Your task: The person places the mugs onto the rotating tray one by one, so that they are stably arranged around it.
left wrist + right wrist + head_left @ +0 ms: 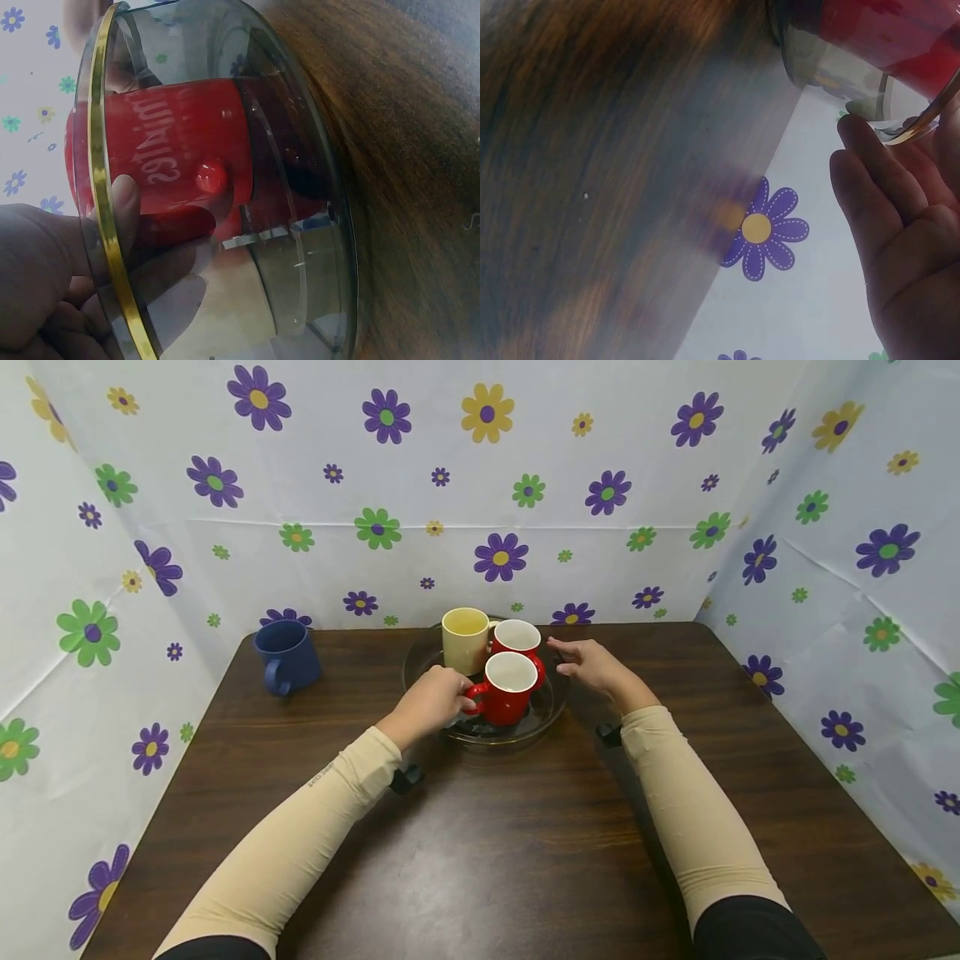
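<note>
A gold-rimmed clear glass bowl (498,741) holds a front red mug (504,705), a second red mug (517,637) behind it and a pale yellow mug (460,653) at back left. Over the bowl's left front edge, my left hand (429,703) pinches the front red mug's handle. The left wrist view shows this red mug (180,135), with pale lettering, through the glass wall. My right hand (596,668) is at the bowl's right side, fingers extended; in the right wrist view the fingertips (851,127) are right at the rim.
Toward the table's back left corner stands a blue mug (288,656), its handle facing forward. The dark wooden table (480,843) is bounded at the back and sides by a white flowered sheet (600,435).
</note>
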